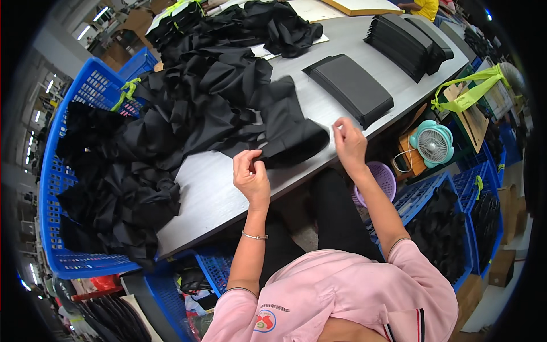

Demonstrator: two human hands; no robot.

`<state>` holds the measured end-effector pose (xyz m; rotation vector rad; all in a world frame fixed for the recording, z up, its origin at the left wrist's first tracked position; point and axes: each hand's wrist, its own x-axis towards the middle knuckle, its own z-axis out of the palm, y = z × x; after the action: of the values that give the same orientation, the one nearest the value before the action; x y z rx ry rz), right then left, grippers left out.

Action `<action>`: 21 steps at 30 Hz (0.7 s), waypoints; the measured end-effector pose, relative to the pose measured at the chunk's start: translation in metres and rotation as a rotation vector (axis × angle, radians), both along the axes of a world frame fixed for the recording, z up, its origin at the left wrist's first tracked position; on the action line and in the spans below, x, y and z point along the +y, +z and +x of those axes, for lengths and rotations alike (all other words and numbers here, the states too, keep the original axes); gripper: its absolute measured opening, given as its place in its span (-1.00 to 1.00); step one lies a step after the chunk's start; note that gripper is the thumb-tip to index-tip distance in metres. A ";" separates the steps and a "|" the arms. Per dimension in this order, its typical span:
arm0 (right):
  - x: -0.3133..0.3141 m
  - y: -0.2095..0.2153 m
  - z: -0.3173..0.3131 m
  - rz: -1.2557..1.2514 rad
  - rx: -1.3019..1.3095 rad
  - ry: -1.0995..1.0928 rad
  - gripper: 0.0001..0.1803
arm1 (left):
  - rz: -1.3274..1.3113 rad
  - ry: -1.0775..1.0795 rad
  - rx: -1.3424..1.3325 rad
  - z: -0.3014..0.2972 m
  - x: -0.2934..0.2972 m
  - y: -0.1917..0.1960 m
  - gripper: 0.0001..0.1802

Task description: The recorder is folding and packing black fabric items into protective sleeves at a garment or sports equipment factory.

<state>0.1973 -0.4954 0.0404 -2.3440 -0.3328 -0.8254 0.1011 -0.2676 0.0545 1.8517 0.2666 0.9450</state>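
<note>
Pinching what seems a thin thread, the left hand (251,174) touches the black fabric piece (288,128) on the table (211,194), its long axis toward twelve o'clock, while the right hand (348,142), fingers pinched, hovers at three o'clock.

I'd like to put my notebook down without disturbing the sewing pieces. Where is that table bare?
The table is bare along its near edge, between the black fabric heap and the left hand. A second bare strip lies between the flat black stack and the taller stack. The heap and blue basket crowd the left.
</note>
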 end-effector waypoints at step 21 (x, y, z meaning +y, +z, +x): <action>-0.059 0.033 0.025 0.552 0.617 0.367 -0.49 | 0.116 -0.186 0.018 0.004 -0.031 0.014 -0.49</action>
<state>0.2223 -0.5548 0.0738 -1.8152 -0.2179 0.0119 0.1055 -0.2984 0.0689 1.9546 0.0492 0.8298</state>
